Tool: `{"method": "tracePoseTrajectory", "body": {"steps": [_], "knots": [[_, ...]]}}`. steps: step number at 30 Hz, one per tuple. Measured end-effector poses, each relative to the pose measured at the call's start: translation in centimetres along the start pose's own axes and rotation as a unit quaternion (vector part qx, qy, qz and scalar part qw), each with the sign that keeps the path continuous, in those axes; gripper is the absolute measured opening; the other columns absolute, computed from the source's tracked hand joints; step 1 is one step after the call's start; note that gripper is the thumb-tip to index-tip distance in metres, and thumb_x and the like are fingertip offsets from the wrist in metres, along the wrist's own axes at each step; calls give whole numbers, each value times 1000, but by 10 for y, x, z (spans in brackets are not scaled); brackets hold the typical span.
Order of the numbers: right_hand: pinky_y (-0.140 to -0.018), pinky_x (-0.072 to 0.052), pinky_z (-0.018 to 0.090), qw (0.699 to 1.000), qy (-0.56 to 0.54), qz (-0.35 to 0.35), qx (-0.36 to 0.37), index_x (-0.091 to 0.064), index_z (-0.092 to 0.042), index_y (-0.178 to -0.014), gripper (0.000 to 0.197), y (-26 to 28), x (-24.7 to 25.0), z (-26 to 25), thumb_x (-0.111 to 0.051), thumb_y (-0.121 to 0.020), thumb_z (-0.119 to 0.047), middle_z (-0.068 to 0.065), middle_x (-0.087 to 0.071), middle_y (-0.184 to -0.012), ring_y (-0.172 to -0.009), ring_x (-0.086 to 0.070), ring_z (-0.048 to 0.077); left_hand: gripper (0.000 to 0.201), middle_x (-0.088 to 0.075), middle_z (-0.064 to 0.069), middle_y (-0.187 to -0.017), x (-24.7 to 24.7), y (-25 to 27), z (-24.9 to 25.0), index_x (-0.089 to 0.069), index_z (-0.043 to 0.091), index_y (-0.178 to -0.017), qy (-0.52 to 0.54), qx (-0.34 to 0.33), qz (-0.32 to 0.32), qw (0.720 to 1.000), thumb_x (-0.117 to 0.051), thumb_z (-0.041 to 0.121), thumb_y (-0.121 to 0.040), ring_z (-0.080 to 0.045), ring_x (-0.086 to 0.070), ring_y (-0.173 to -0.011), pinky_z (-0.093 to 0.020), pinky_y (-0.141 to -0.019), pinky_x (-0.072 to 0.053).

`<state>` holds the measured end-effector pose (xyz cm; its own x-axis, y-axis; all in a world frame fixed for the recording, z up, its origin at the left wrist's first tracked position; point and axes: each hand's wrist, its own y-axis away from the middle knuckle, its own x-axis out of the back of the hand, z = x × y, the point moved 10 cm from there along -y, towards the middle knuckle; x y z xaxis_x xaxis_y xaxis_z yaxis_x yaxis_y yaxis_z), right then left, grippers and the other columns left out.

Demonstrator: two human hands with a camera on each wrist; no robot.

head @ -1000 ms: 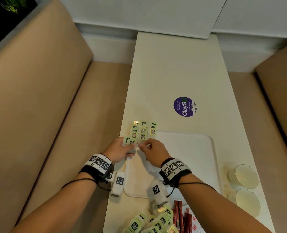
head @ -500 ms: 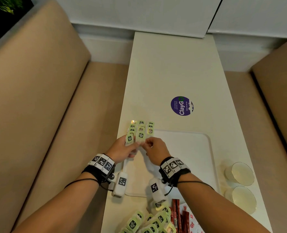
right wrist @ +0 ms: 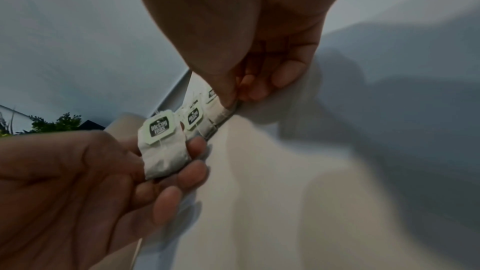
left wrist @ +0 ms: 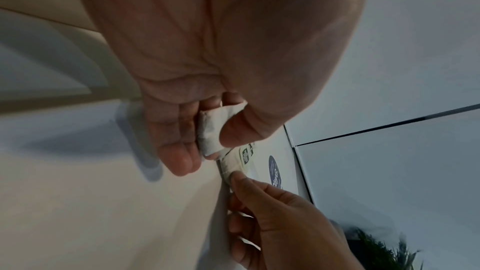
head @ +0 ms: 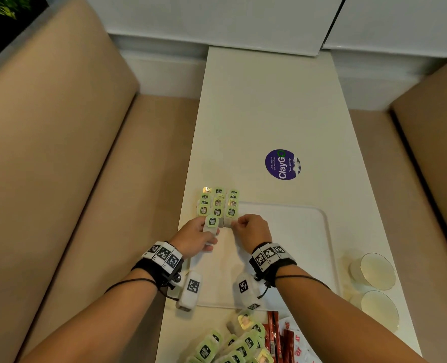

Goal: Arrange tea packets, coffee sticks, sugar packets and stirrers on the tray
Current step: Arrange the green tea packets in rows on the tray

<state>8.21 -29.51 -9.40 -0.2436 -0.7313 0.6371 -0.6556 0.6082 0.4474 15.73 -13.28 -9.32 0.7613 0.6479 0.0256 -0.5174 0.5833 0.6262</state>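
Green-tagged tea packets lie in rows at the far left corner of the white tray. My left hand holds one tea packet between thumb and fingers, just near of the rows; the same packet shows in the wrist views. Close to its right, my right hand pinches the near edge of a tea packet that lies in the nearest row. A loose heap of tea packets, red coffee sticks and white sugar packets sit near the table's front edge.
Two small glass cups stand right of the tray. A purple round sticker is on the white table beyond it. Beige bench seats flank the table on both sides. Most of the tray's right part is bare.
My left hand has carried its tea packet rightward, from the left edge of the rows to their near end. My right hand has stayed at the nearest row.
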Motion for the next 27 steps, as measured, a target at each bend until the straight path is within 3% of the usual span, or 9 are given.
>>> {"method": "tracePoseTrajectory", "body": {"steps": [5,9,12,15,18,22,25,27], "knots": [[-73,-57,34,1000,-2,13,-21,-64,-23,-83,12,0,2,-1,-64,-88,-35,-6,-67,-84,-79,-65,18,25,-70,-9,-107,0,-1,2,-64,14,-119,32,-1,0,999,-58,4,-97,-22,-67,-87,-39,-79,-59],[-75,-54,36,999,-37,26,-24,-57,-20,-95,16,4,5,2,-64,-87,-32,-3,-65,-90,-82,-63,20,24,-71,-17,-111,1,1,5,-65,9,-119,49,-7,0,999,-56,4,-98,-23,-68,-86,-35,-73,-60],[-68,-47,24,998,-62,13,30,-62,-21,-89,7,9,2,-10,-63,-91,-28,-7,-65,-82,-77,-61,12,26,-71,-21,-115,4,3,7,-67,13,-117,51,-20,3,998,-48,5,-102,-27,-69,-89,-36,-74,-60],[-61,-39,13,991,-81,-51,95,-72,-22,-83,20,20,-12,-29,-63,-96,-35,-12,-64,-68,-61,-55,-3,27,-72,-20,-115,6,3,8,-68,12,-116,52,-28,3,998,-46,4,-103,-29,-71,-94,-41,-78,-59],[-60,-37,7,985,-80,-94,124,-76,-23,-83,22,29,-23,-42,-62,-96,-34,-14,-65,-67,-61,-56,-9,27,-74,-14,-114,7,5,12,-66,12,-116,54,-41,3,998,-44,3,-104,-29,-73,-97,-41,-81,-61],[-63,-38,11,983,-61,-100,144,-72,-24,-82,17,34,-32,-49,-65,-95,-31,-12,-65,-71,-66,-56,-5,26,-73,-14,-115,10,10,15,-64,11,-120,66,-47,3,997,-44,4,-105,-34,-72,-102,-39,-81,-61],[-63,-41,15,983,-59,-104,141,-74,-19,-85,18,34,-38,-54,-63,-96,-28,-10,-65,-69,-62,-54,-2,25,-74,-11,-114,14,13,14,-63,13,-119,70,-45,-1,997,-47,3,-104,-27,-72,-98,-38,-79,-61],[-63,-44,22,986,-59,-93,128,-71,-10,-78,25,30,-37,-56,-63,-97,-25,-2,-62,-65,-59,-51,7,25,-73,-10,-113,20,17,14,-61,13,-121,73,-45,9,996,-51,2,-101,-25,-70,-92,-33,-72,-59]]}}
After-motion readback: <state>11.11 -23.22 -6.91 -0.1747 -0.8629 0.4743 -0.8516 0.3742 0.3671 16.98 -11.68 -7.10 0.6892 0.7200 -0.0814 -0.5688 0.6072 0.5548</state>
